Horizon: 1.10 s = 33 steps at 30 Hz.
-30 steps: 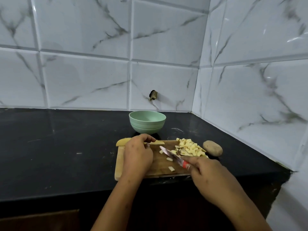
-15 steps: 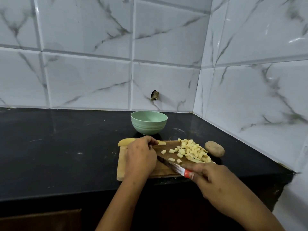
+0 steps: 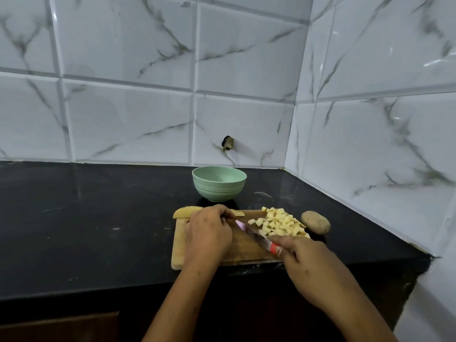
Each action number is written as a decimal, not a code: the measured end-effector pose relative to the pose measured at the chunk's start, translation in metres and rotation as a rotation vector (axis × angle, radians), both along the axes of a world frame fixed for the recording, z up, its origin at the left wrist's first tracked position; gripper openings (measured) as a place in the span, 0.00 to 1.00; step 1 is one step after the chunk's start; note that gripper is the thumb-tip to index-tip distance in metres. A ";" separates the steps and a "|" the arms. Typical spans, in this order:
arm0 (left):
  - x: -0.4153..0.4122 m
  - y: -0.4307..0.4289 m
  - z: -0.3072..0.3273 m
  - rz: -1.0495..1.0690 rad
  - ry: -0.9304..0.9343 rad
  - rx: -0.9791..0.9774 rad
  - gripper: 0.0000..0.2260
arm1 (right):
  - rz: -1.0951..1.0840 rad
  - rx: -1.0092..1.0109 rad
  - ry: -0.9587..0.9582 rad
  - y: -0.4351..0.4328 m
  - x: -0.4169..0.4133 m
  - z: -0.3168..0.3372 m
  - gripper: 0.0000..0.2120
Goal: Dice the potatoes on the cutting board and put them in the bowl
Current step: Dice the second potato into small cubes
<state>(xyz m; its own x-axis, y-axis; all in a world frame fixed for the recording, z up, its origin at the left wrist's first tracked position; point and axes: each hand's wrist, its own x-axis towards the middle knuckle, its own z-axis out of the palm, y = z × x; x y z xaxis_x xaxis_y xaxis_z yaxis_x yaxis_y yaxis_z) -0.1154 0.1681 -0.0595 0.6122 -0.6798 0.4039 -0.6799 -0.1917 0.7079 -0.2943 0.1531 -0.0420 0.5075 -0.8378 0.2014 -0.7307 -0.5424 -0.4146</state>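
Red-handled knife (image 3: 257,236) points diagonally far-left toward the potato wedge (image 3: 183,211).

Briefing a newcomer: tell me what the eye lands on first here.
The dice heaped at the board's right end, with the right hand holding a knife beside them. The left hand grips a slice at the far edge; a green bowl sits behind the board, a whole potato to its right.

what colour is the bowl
The bowl is pale mint green, seen best in the head view.
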 end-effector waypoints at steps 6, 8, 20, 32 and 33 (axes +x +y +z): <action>0.002 -0.002 0.004 -0.030 -0.133 0.108 0.15 | -0.229 -0.142 0.077 -0.013 -0.007 0.012 0.17; 0.005 -0.002 0.008 -0.044 -0.216 0.184 0.16 | -0.225 -0.157 0.037 -0.014 -0.011 0.014 0.17; 0.026 -0.033 0.028 -0.172 -0.604 0.511 0.13 | -0.206 -0.110 0.011 -0.016 -0.012 0.008 0.17; 0.022 -0.034 0.022 -0.185 -0.655 0.355 0.05 | -0.175 -0.121 0.066 0.002 -0.005 0.009 0.16; 0.022 -0.033 0.022 -0.188 -0.675 0.345 0.05 | -0.172 -0.128 0.074 0.003 -0.004 0.009 0.16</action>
